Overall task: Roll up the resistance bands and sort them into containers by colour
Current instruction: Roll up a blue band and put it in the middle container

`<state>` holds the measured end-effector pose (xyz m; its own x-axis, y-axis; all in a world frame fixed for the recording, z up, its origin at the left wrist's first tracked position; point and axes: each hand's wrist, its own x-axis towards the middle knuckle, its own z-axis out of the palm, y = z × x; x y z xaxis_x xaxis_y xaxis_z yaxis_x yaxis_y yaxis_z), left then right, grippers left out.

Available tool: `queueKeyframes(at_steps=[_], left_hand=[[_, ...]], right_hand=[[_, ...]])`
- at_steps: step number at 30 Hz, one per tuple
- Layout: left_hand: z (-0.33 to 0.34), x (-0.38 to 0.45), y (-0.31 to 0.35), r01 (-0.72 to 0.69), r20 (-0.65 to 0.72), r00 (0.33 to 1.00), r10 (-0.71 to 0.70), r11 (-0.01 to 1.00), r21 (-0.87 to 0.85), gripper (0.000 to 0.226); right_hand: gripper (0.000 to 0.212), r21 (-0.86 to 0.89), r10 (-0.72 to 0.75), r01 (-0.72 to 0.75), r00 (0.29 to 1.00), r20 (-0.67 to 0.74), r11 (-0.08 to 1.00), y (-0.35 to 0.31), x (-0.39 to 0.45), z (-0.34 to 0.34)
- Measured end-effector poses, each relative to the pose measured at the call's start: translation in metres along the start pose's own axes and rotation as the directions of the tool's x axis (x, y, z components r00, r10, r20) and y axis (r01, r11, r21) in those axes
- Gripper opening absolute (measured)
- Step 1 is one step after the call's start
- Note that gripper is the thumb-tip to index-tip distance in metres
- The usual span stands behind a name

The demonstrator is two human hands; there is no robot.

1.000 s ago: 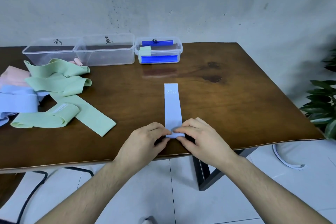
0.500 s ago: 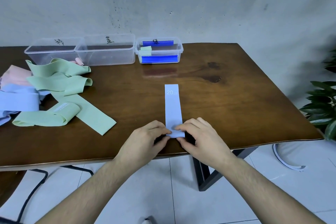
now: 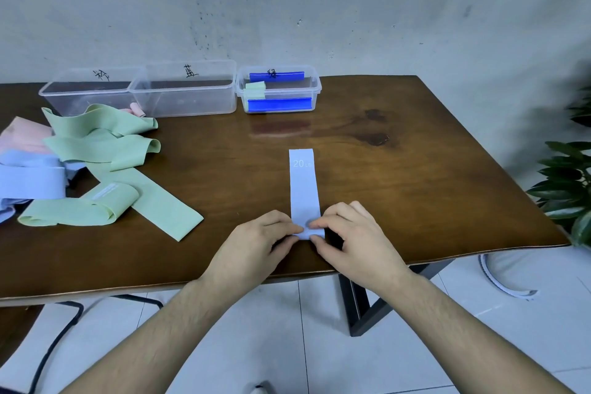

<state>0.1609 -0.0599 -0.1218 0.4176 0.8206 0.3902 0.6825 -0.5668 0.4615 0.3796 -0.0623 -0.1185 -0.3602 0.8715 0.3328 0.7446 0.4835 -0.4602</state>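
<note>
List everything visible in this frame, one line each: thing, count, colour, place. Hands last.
Blue band: one, pale blue, flat at table centre, near end being rolled.
Loose bands: several, green, blue, pink, heaped at left.
Clear tubs: two, back left; a pink roll shows at their front.
Small tub: one, clear with blue clips, back centre, holds a green roll.
Table: one, dark brown wood.
Plant: one, green, right edge.
Left hand: pinches band's near end.
Right hand: pinches same end.
</note>
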Motion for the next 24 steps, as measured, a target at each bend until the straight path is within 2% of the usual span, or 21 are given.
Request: queueKeyframes(at_steps=[6,16,20,24], left_hand=[[-0.002,0.007,-0.003,0.069,0.054,0.996,-0.068,0.998,-0.014,0.019],[0.001,0.007,-0.001,-0.002,0.018,1.000,0.002,0.999,0.042,0.018],[0.000,0.013,-0.004,0.043,0.030,0.999,-0.043,0.999,0.025,0.019],[0.000,0.015,-0.004,0.068,0.050,0.996,-0.068,0.998,0.005,0.021]], right_hand=[[0.019,0.030,-0.042,0.041,0.999,0.003,0.999,0.002,0.001,0.002],[0.023,-0.017,-0.017,0.018,1.000,0.023,1.000,0.004,0.012,-0.001],[0.022,-0.018,-0.057,0.058,0.997,0.049,0.998,0.004,0.015,-0.003],[0.021,-0.010,-0.037,0.038,0.998,0.047,0.999,0.005,0.018,-0.002]])
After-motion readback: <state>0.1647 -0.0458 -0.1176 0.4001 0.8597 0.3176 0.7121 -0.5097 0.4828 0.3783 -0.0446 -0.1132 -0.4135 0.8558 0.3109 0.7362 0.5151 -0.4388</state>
